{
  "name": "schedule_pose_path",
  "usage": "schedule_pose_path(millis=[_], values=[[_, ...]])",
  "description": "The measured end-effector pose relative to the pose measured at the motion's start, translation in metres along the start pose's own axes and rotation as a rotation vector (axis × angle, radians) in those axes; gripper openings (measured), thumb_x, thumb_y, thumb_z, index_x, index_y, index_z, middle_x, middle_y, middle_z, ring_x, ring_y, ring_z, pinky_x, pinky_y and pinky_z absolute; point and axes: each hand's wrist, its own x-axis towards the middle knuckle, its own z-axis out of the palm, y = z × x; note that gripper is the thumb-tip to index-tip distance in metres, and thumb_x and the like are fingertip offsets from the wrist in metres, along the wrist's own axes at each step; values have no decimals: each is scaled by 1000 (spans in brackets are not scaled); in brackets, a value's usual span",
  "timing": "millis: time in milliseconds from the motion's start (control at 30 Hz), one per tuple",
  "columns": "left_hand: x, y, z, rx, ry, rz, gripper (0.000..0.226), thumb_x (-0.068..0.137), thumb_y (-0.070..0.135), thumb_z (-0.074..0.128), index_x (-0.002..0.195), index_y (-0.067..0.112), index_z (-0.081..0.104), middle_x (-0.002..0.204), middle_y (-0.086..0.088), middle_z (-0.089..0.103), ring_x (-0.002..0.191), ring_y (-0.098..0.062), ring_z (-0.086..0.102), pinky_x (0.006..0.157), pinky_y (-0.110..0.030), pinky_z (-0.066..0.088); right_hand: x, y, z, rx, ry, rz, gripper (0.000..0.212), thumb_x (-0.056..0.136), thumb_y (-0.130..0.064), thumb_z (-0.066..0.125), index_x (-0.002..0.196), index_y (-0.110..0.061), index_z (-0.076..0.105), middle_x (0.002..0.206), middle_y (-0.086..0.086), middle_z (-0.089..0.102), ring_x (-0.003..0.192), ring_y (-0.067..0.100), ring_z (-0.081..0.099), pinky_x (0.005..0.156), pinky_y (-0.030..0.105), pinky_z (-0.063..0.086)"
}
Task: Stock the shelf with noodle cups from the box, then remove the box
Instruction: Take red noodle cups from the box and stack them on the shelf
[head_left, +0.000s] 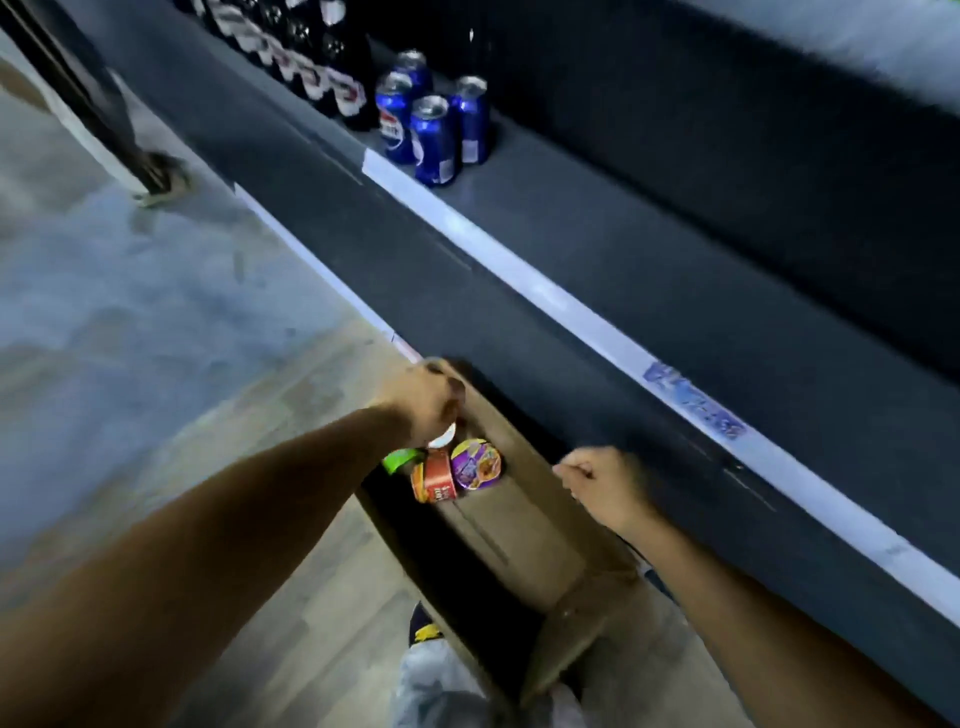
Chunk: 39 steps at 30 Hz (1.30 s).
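We look down on an open cardboard box (519, 530) standing in the lower middle of the frame, tight against the foot of a dark shelf (597, 218) that runs from the upper left to the lower right. At the far end of the box lie three noodle cups: a purple-lidded cup (475, 464) facing up, a red cup (434, 483) tipped on its side just left of it and touching it, and a green cup (397, 460) half hidden behind the forearm.

The left hand (426, 400) hovers over the box's far left corner with its fingers curled round a white cup (442, 439) (only its pale round end shows beneath the palm, and the picture is blurred there). The right hand (602, 486) sits at the box's right wall, fingers rolled into a fist; we cannot tell whether it pinches the cardboard or holds nothing.

On the shelf, towards the top of the frame, stands a cluster of blue cans (434, 140), with a row of dark bottles (322, 67) just beyond them to the left. A white strip (519, 275) runs along the shelf's front edge. The rest of that shelf board holds no noodle cups that we can see. Grey floor (130, 312) fills the left side.
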Motion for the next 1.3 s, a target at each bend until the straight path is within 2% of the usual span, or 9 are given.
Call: schedule_pose_path(millis=[167, 267, 367, 533, 667, 833, 1033, 1167, 1300], values=[[18, -67, 126, -167, -280, -299, 28, 90, 34, 46, 109, 23, 63, 116, -4, 63, 107, -27, 59, 74, -30, 45, 48, 42, 115, 90, -207, 149, 17, 89, -18, 62, 92, -5, 73, 87, 5, 71, 85, 15, 63, 68, 21, 44], [30, -81, 194, -266, -421, -382, 34, 89, 33, 52, 122, 25, 58, 119, -6, 61, 109, -26, 59, 86, -32, 51, 76, 75, 177, 169, -301, 253, 20, 85, -10, 64, 101, 1, 69, 103, 17, 70, 102, 30, 64, 89, 39, 50], [54, -85, 252, -349, -455, -452, 40, 91, 31, 53, 130, 23, 51, 120, -9, 58, 106, -26, 60, 80, -29, 51, 103, 104, 229, 215, -364, 348, 43, 85, -19, 65, 125, -4, 58, 125, 11, 62, 117, 26, 57, 100, 39, 45], [93, -86, 346, -470, -459, -510, 49, 92, 29, 56, 137, 16, 42, 121, -10, 56, 99, -21, 58, 68, -26, 43, 148, 141, 302, 300, -382, 444, 53, 87, -26, 64, 135, -11, 49, 137, 5, 54, 125, 21, 50, 104, 34, 41], [121, -96, 419, -492, -476, -567, 61, 89, 29, 60, 142, 15, 33, 124, -14, 50, 108, -28, 55, 71, -28, 42, 191, 169, 365, 363, -327, 481, 55, 86, -24, 66, 137, -14, 46, 138, 3, 52, 124, 18, 50, 103, 32, 41], [156, -116, 486, -558, -422, -689, 66, 87, 30, 62, 142, 14, 29, 126, -18, 51, 111, -33, 56, 77, -34, 46, 242, 182, 423, 527, -324, 476, 54, 91, -13, 61, 141, -13, 40, 141, 4, 47, 125, 17, 47, 81, 20, 41], [198, -128, 536, -805, -323, -859, 80, 86, 33, 65, 148, 15, 17, 137, -20, 45, 124, -36, 49, 99, -37, 41, 290, 187, 482, 565, -307, 411, 47, 90, -9, 59, 135, -9, 47, 129, 9, 57, 117, 21, 55, 102, 38, 44], [210, -130, 546, -960, -255, -899, 92, 81, 29, 73, 151, 19, 14, 136, -18, 47, 123, -33, 49, 97, -34, 43, 304, 196, 495, 471, -316, 411, 38, 90, -18, 58, 128, -14, 56, 121, 8, 63, 111, 25, 59, 99, 45, 47], [210, -130, 542, -859, -253, -973, 84, 77, 33, 72, 146, 16, 27, 127, -15, 55, 114, -31, 56, 93, -33, 49, 296, 197, 483, 532, -314, 419, 28, 89, -7, 58, 116, -13, 65, 111, 8, 68, 100, 18, 62, 97, 40, 48]])
